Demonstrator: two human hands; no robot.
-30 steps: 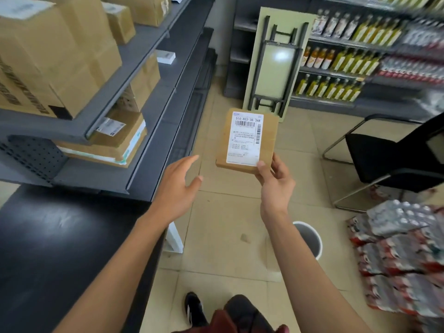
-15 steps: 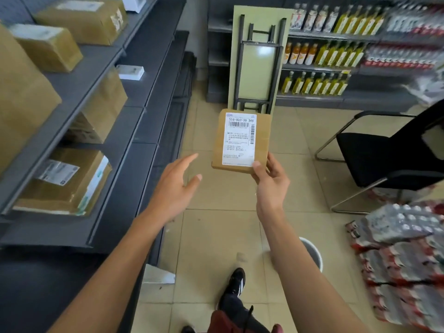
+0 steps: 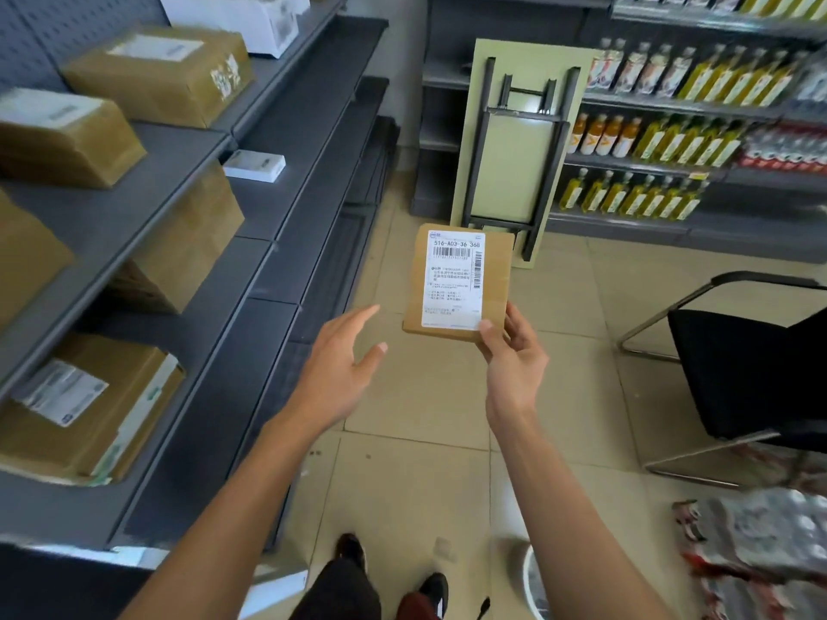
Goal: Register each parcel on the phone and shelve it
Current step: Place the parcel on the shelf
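On the left side stands the grey shelf unit [image 3: 188, 208], where brown cartons and a small white box [image 3: 253, 165] sit back from the front edges; bare room remains on the middle board near its right corner. Beside it the left hand [image 3: 344, 369] floats with fingers spread and holds nothing. Further right, the right hand [image 3: 512, 355] pinches the flat cardboard parcel [image 3: 461, 281] at its lower right corner, thumb on the label, above the tiled floor. Probably it is light and stiff; a grip across both long edges seems safer. At far right the black chair [image 3: 738, 373] narrows the aisle.
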